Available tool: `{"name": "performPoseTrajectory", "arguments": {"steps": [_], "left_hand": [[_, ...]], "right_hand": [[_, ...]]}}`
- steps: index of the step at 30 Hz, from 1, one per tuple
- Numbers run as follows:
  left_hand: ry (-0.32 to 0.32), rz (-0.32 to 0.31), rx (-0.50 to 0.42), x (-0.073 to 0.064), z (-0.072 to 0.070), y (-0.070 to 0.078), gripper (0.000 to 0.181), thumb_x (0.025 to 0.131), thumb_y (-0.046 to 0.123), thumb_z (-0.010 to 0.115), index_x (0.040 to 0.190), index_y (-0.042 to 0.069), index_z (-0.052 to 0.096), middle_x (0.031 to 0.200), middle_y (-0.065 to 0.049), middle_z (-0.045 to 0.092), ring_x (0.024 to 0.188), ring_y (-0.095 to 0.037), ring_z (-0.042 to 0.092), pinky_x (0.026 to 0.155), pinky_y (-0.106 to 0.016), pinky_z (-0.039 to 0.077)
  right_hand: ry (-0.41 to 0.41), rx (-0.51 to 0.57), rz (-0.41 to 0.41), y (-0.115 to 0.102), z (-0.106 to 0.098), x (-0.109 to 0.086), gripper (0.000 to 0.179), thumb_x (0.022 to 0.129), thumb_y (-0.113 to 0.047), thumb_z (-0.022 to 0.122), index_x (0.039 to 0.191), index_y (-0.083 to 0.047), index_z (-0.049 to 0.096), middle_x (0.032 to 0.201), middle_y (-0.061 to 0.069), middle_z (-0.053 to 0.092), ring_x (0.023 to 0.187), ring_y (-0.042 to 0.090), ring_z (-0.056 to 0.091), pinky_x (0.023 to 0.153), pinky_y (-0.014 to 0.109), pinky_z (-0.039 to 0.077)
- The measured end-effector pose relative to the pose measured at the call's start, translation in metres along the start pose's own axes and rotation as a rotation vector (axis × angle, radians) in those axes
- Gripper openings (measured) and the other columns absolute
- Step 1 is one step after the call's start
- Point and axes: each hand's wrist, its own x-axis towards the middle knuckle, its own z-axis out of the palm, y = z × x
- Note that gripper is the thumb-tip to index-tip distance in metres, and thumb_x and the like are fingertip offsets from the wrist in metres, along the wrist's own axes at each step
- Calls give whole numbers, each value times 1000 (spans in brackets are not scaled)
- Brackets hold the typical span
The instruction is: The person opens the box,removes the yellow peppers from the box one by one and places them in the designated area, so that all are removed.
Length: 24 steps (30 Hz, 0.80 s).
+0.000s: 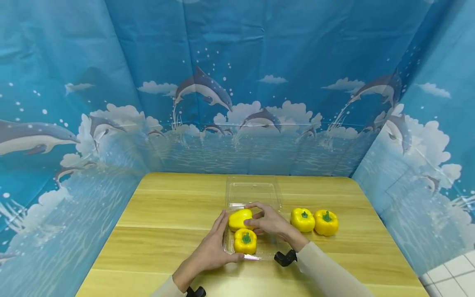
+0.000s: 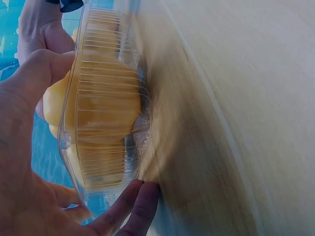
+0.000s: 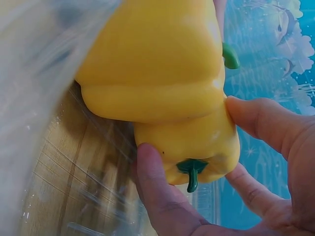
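Note:
A clear plastic clamshell container [image 1: 269, 249] lies open on the table, its lid [image 1: 253, 192] folded back toward the far edge. Two yellow bell peppers are in its left half. The near bell pepper [image 1: 245, 241] stands with its green stem up. Behind it, the far bell pepper [image 1: 239, 220] lies on its side, and my right hand [image 1: 270, 222] grips it; in the right wrist view its stem end [image 3: 193, 169] sits between thumb and fingers. My left hand [image 1: 211, 251] holds the container's left side, thumb at the front rim and fingers along the ribbed wall [image 2: 101, 98].
Two more yellow bell peppers, a left one [image 1: 302, 220] and a right one [image 1: 326, 222], stand side by side on the wooden table [image 1: 167, 231] right of the container. A blue dolphin-print curtain [image 1: 237, 152] encloses the table's back and sides.

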Motion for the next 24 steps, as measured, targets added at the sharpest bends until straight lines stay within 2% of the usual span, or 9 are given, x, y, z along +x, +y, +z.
{"name": "performPoseTrajectory", "arguments": {"steps": [11,18,24], "left_hand": [[-4,2,13,0,0,-3,146,85,69,96,188,8,12,199,-15,4,173,-56,39,132,-76,47],[3,-2,9,1,0,-3,145,85,63,98,188,9,12,199,-15,5,173,-57,39,133,-76,46],[-2,-9,10,3,0,-4,145,85,64,97,189,11,12,199,-13,4,173,-55,38,134,-75,46]], "right_hand": [[12,21,-2,0,-1,-1,64,106,-23,88,164,-13,63,150,35,61,104,28,83,95,51,76],[33,35,-5,-4,-1,-4,63,105,-22,89,163,-13,64,152,36,59,104,28,84,96,51,75],[46,30,-18,-8,-2,-8,64,105,-22,89,163,-13,64,152,37,59,105,29,84,99,55,74]]}}
